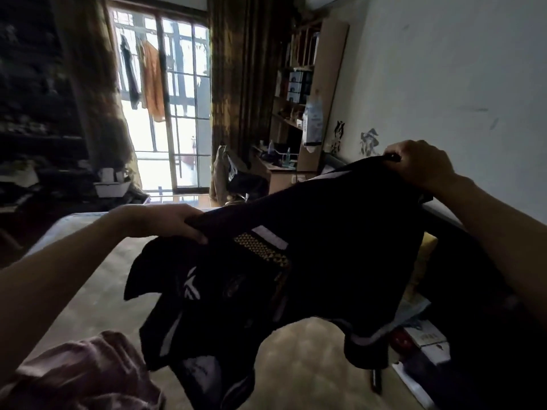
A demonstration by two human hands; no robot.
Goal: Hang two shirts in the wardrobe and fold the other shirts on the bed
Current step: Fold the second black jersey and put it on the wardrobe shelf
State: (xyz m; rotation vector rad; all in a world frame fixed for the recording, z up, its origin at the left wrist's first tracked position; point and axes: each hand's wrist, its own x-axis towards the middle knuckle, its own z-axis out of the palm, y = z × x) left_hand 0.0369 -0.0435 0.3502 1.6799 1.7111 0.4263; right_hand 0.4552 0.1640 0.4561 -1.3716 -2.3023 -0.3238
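1. A dim bedroom, seen from above the bed: at far left, dark shelves hold a jumble too shadowed to make out, and one pale tray-like box sits on the ledge beside them, its contents unclear
2. One pink garment lies crumpled on the bed at the lower left corner
3. The left hand grips the top edge of one black shirt, fingers curled over the cloth and thumb along its front
4. Behind it, a barred glass door lets in daylight between two brown curtains; outside hang two clothes, one dark and one orange
5. The black shirt hangs spread in the air above the bed between both hands, touching neither mattress nor pink garment; it carries white stripes, a white logo and one yellow patterned patch
6. A wooden bookshelf against the far wall holds books and boxes on several levels, too small to count; a desk below it bears small bottles
7. The right hand pinches the shirt's other upper corner, fingers closed tight on the fabric, raised higher than the left
8. At lower right, beside the bed, a heap of boxes and papers lies in shadow
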